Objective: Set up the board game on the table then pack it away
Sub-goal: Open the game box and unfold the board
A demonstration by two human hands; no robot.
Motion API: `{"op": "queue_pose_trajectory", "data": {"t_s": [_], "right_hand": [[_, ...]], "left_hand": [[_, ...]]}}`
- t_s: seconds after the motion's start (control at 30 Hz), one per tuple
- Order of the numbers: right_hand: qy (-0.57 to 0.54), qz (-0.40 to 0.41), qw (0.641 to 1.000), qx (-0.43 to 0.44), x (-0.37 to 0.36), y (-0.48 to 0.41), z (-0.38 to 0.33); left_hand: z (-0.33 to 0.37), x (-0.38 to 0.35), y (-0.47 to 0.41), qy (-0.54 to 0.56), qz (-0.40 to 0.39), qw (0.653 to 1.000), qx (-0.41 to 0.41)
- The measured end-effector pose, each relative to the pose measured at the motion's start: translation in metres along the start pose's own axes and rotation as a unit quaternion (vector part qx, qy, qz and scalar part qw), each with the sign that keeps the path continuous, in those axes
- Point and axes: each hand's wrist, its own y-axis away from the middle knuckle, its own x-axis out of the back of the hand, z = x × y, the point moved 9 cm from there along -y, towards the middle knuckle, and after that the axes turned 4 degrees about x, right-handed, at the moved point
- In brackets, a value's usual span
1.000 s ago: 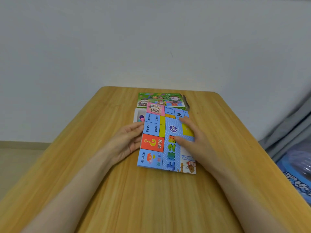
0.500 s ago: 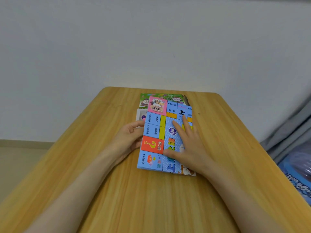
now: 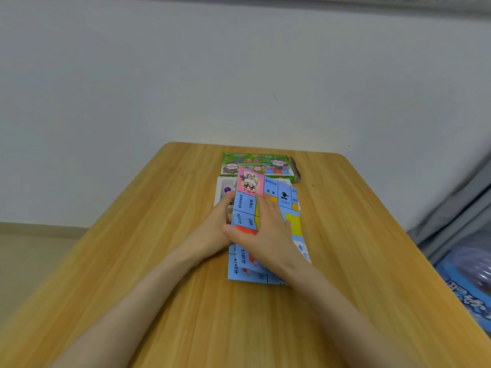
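Pressing down with straight, flat fingers, the right hand (image 3: 268, 235) lies on top of the folded game board (image 3: 292, 224), most likely to keep the springy layers from opening. The left hand (image 3: 212, 229) sits against the board's left edge, probably steadying or lifting a flap (the right hand hides too much of it to tell whether it grips anything). The board rests mid-surface (image 3: 372, 235). Its long axis runs away from the person toward the wall, with the pink corner panel at the far end, and its top fold lies slightly askew on the layer beneath. Its far end overlaps the white tray (image 3: 221, 189), and the green box lid (image 3: 255, 163) lies just beyond.
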Motion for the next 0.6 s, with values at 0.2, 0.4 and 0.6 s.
{"op": "queue_pose_trajectory", "data": {"t_s": [0.2,0.4,0.6], "right_hand": [[-0.072,-0.008,0.997,0.020,0.029,0.011,-0.029],[-0.048,0.102,0.992,0.062,0.128,0.034,-0.048],[0.094,0.008,0.994,-0.062,0.137,0.060,0.024]], "left_hand": [[0.007,-0.001,0.010,-0.041,0.005,0.999,0.001],[0.001,0.025,0.024,-0.091,-0.028,0.992,0.078],[-0.024,0.069,0.050,-0.175,-0.036,0.970,0.163]]}}
